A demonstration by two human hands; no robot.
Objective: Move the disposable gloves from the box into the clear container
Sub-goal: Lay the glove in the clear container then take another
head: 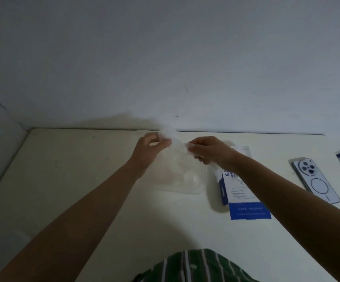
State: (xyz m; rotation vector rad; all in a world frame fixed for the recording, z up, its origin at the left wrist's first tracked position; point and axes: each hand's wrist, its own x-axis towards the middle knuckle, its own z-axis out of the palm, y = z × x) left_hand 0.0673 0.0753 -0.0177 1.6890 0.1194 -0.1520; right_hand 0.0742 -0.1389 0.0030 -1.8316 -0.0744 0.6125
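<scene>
A pale table (63, 180) is filling the lower half of the frame, running up to a plain wall (165, 58) across the top. Left of centre, the left hand (152, 148) is reaching in from the lower left corner on a bare forearm, and its thumb and fingertips are pinching the left edge of a thin, see-through glove (172, 136). The glove is bunching up between the two hands, a blurred white tuft of it rising just above the left hand's fingertips at the line where the table is meeting the wall. How much of the glove is hanging down below the hands is too faint to tell.

Directly under the glove, at the middle of the frame, a clear container (182, 180) is sitting on the table with crumpled clear plastic lying inside it, its near rim curving toward the person.

Right of centre, the right hand (205, 150) is coming in from the lower right with its fingers curled, gripping the right end of the same glove, so the glove is stretching between both grips above the container.

Below the right forearm, a blue and white box (240, 196) is lying flat just beside the container, its blue flap pointing at the bottom of the frame. Further right, a phone (315, 180) is lying with its cameras up, well apart from the box.

At the bottom centre, a green striped shirt (193, 265) is showing
</scene>
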